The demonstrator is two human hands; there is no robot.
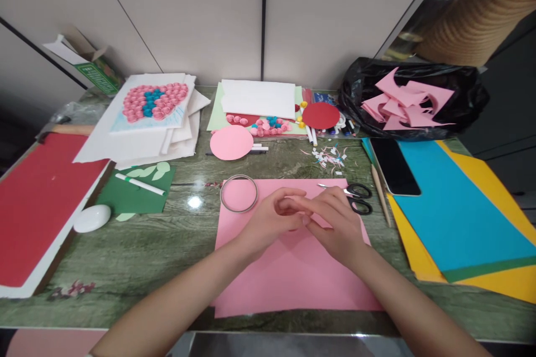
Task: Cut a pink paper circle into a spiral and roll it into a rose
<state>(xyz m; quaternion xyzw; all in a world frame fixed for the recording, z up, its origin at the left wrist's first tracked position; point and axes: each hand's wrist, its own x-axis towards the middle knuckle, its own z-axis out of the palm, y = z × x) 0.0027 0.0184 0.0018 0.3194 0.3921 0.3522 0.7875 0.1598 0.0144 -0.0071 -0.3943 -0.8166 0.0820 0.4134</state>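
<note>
My left hand point(273, 222) and my right hand point(337, 227) meet above a pink paper sheet point(268, 284) on the table. The left fingers curl round into a loop, and the right fingertips press against them. Whatever may be pinched between the fingertips is hidden or too small to name. A thin ring point(239, 211) lies flat on the sheet's upper left corner, left of my hands. Black-handled scissors point(355, 196) lie just beyond my right hand, across the sheet's upper right edge.
Behind lie a pink paper oval point(231, 143), paper scraps point(329, 157) and a red oval point(321, 116). A black bag point(352, 97) holds pink offcuts. Right are a phone point(396, 166), wooden stick point(380, 195) and blue paper point(456, 206); left, a white mouse point(92, 218) and red board point(46, 195).
</note>
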